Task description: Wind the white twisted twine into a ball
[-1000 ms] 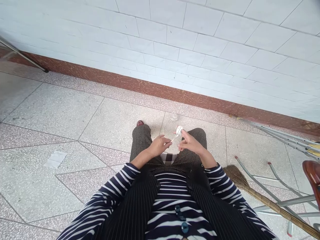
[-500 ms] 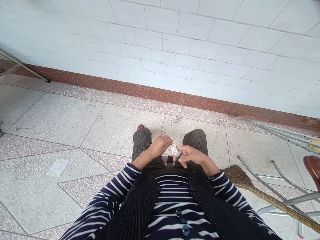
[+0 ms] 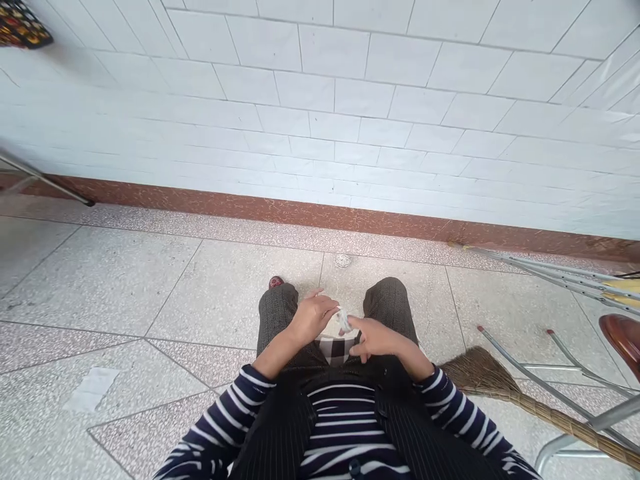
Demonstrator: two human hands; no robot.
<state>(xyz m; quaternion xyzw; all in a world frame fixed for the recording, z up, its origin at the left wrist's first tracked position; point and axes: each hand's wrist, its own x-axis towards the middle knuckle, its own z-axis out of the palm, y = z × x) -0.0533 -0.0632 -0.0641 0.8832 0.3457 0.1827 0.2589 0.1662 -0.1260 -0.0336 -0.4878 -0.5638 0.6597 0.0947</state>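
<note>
Between my two hands, above my lap, is a small bundle of white string (image 3: 345,321). My left hand (image 3: 313,320) pinches its near side with thumb and index finger, other fingers partly stretched. On the other side, my right hand (image 3: 376,337) has the bundle about its fingertips, the remaining fingers bent below. A round coil of white string (image 3: 343,261) lies on the floor beyond my knees, near the wall. Whether a strand links it to the bundle is hard to see.
A broom (image 3: 483,373) lies on the floor at my right, beside a metal-legged chair (image 3: 520,363). Folded metal frames (image 3: 545,267) lean near the wall. A white sheet of paper (image 3: 93,389) is on the floor at left; a metal leg (image 3: 55,183) stands farther back.
The camera view has tilted up, so more wall shows and the floor sits lower. My hands have shifted slightly around the string bundle, which looks narrower between the fingers.
</note>
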